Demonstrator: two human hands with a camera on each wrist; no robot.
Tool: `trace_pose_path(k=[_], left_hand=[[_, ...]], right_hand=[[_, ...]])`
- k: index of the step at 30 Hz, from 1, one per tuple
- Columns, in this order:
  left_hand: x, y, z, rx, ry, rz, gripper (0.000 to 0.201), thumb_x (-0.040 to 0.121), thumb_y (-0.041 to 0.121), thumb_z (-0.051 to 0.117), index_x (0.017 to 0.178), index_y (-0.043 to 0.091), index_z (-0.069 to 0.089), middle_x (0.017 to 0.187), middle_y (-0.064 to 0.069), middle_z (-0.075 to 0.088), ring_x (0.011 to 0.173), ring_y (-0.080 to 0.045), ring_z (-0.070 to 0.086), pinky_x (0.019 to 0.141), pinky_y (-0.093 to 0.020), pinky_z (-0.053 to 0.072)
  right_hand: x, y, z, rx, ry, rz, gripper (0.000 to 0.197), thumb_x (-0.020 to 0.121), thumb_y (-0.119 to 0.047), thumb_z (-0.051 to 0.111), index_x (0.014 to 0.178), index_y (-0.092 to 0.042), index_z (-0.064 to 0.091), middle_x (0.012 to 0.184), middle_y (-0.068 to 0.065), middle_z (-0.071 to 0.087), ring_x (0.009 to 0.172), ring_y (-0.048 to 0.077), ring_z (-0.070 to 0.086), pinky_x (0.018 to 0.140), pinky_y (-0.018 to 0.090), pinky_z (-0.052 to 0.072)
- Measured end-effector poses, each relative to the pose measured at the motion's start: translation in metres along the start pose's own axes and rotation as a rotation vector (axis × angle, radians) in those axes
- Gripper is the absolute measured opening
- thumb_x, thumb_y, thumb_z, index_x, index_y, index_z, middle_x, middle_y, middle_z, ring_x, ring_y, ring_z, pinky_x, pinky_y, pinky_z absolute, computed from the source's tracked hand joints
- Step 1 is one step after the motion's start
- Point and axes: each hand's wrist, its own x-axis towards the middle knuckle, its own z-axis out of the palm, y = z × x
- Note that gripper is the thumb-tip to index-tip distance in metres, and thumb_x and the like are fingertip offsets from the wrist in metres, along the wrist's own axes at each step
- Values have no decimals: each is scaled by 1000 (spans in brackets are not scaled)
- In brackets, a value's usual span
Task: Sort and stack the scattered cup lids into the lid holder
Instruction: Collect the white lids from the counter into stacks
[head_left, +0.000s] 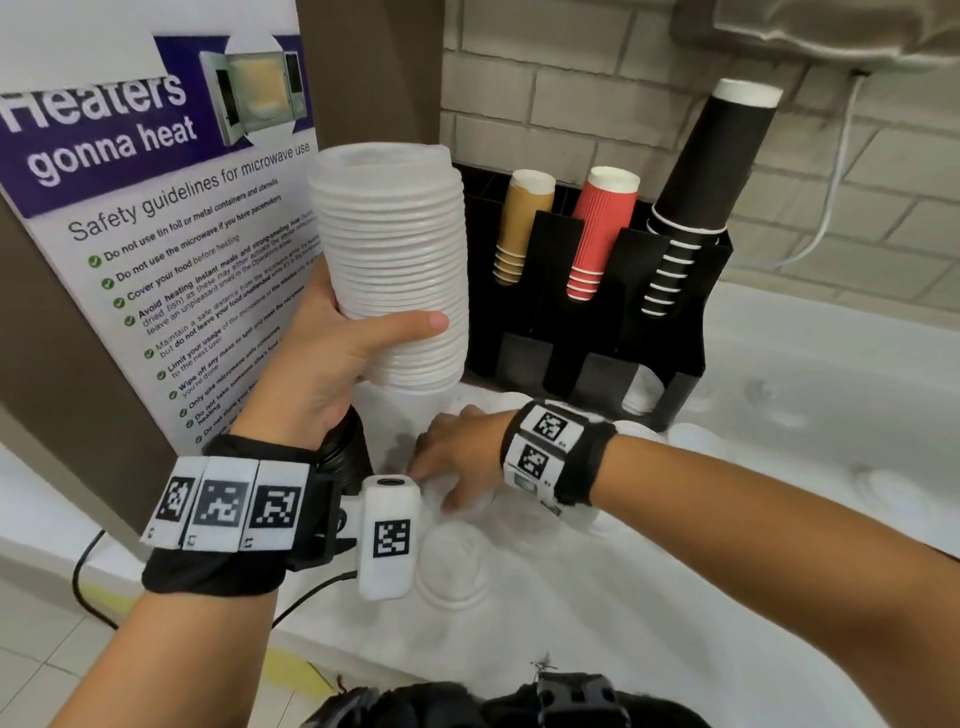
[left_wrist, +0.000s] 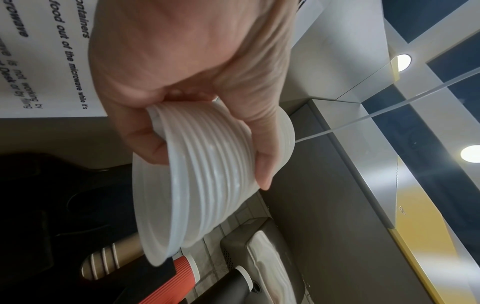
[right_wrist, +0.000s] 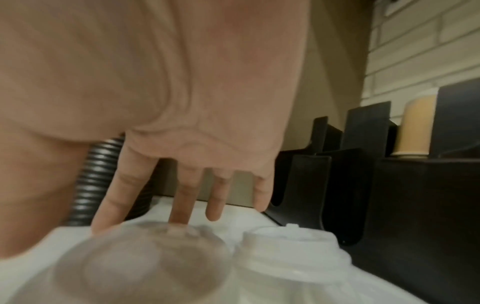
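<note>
Dozens of ribbed white plastic lids (head_left: 395, 260) gripped by left hand (head_left: 332, 358), right hand (head_left: 457, 452) fingers (right_wrist: 182, 197) spread straight.

Tall stack of white lids (head_left: 395, 260), nested, ribbed edges showing, held upright above the counter in my left hand (head_left: 332, 358). Loose white lids (head_left: 454, 564) lie scattered on the white counter; one domed lid (right_wrist: 291, 253) sits just in front of the black lid holder (head_left: 597, 332). One translucent lid (right_wrist: 140, 261) under my right hand (head_left: 457, 457), blurred.
</note>
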Motion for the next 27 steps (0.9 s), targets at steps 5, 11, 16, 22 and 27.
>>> trace_pose_path(k=[5, 11, 16, 22, 27], left_hand=[[3, -6, 0, -32, -10, 16, 89, 53, 8, 86, 134, 16, 51, 117, 1, 71, 105, -14, 69, 76, -26, 58], [7, -9, 4, -28, -35, 54, 84, 55, 5, 87, 132, 9, 54, 118, -4, 70, 106, -18, 69, 80, -30, 58], [11, -9, 6, -37, -10, 61, 88, 53, 6, 83, 135, 10, 50, 122, -6, 67, 107, -16, 68, 82, -30, 57], [12, -9, 12, -37, -13, 69, 97, 46, 8, 89, 135, 7, 50, 125, -9, 66, 113, -22, 65, 97, -45, 53], [11, -14, 21, -14, -20, 89, 107, 40, 24, 89, 137, 9, 46, 129, -10, 63, 118, -24, 61, 101, -50, 49]], right_hand=[[-27, 10, -6, -167, -39, 92, 34, 87, -23, 57, 120, -30, 58, 126, 3, 46, 124, 30, 31, 88, 50, 33], [-31, -37, 12, 20, 54, -92, 49, 87, -39, 63, 134, -30, 50, 134, 4, 43, 122, 25, 32, 94, 40, 29], [-41, -39, 22, -7, -17, -86, 42, 86, -27, 66, 127, -28, 57, 138, 4, 39, 125, 27, 28, 96, 39, 28], [-62, -2, 5, 650, 426, 64, 66, 85, -4, 65, 143, -16, 36, 126, 11, 54, 117, 23, 52, 99, 33, 44], [-52, -11, -1, 1923, 774, -226, 74, 89, 23, 37, 146, -21, 19, 132, 17, 53, 123, 31, 53, 99, 37, 48]])
